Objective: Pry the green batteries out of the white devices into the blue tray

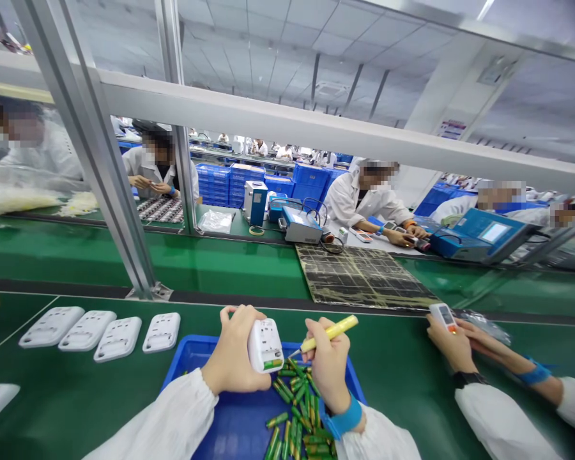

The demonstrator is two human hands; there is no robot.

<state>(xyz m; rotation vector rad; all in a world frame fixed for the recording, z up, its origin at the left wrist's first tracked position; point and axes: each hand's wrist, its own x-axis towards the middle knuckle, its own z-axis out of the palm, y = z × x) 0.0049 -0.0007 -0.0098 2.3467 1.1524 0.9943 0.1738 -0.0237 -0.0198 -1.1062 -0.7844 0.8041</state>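
Note:
My left hand (237, 351) grips a white plastic device (267, 338) by its side, its back turned toward me. A green battery (272, 364) lies in the slot at the device's lower edge. Closed in a pen grip, my right hand (329, 364) holds a yellow-handled pick (333, 333). The pick's thin metal tip points left, close to the device; I cannot tell whether they touch. Beneath both hands sits a blue tray (230, 425) with several loose green batteries (297, 409), mostly on its right side. A blue band (340, 416) circles my right wrist.
Several white devices (119, 338) lie in a row left of the tray, on the green table (402, 396). At right, a co-worker's hands (453, 348) hold a small white device with a screen. A metal post (110, 147) and a dark gridded mat (364, 275) stand beyond.

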